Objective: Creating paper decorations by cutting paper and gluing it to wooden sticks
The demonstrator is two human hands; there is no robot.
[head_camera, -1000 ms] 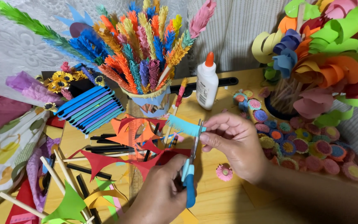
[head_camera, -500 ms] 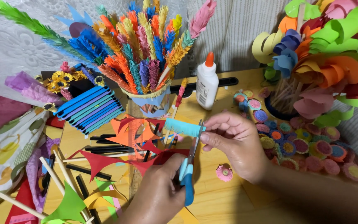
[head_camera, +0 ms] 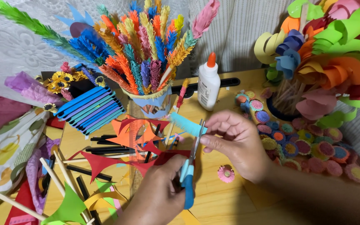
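Scissors at a fringed blue strip

Nearest the camera, the left hand [head_camera: 159, 196] is closed around the blue handles of a pair of scissors [head_camera: 189, 171], blades pointing up and away; beside it the right hand [head_camera: 236, 141] pinches one end of a light blue paper strip [head_camera: 187, 124] between thumb and fingers, the other fingers loosely curled; the strip, already fringed along its length, hangs in the air above the wooden counter [head_camera: 213, 200], and the blade tips meet its edge next to the right thumb; just beneath the hands lie red and orange paper cut-outs [head_camera: 134, 137] and a small pink paper flower [head_camera: 226, 173]; to the left, black strips and wooden sticks [head_camera: 59, 175] are scattered; farther back stands a white glue bottle [head_camera: 208, 83] with an orange cap; behind it, a cup of multicoloured paper feathers [head_camera: 146, 50]; at the far right, curled paper blooms [head_camera: 330, 54] rise over rows of small rolled flowers [head_camera: 313, 146].
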